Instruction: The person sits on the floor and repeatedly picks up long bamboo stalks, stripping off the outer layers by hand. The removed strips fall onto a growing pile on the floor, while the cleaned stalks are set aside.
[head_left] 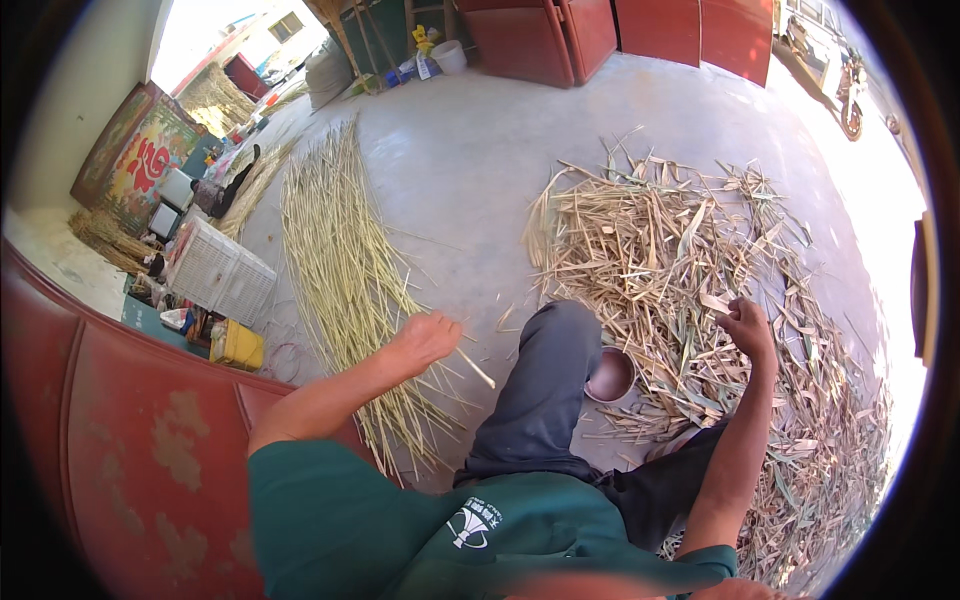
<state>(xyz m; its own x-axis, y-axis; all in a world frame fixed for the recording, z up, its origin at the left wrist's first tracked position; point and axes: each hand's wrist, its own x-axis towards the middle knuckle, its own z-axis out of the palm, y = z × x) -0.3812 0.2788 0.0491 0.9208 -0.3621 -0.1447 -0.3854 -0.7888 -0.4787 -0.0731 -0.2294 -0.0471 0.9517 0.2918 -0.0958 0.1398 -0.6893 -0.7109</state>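
My left hand (428, 340) is closed around a thin pale stalk (478, 370), whose cut end sticks out toward my knee. Below and beyond that hand, a long spread of yellow-green stalks (335, 230) lies on the floor. On the other side, my right hand (748, 330) is held over a heap of dry leaf sheaths (640, 250), its fingers curled together. A pale piece of sheath (714, 303) shows by its fingertips; whether it is pinched or lies in the heap I cannot tell. A reddish-brown bowl (612, 378) stands beside my bent knee (560, 335), against the heap.
Red metal doors (110, 420) rise close on my left. A white plastic crate (220, 270) and a yellow container (237, 345) stand beyond them. At the back are red cabinets (530, 38) and a white bucket (450, 57). A motorcycle (850, 95) is outside at the right.
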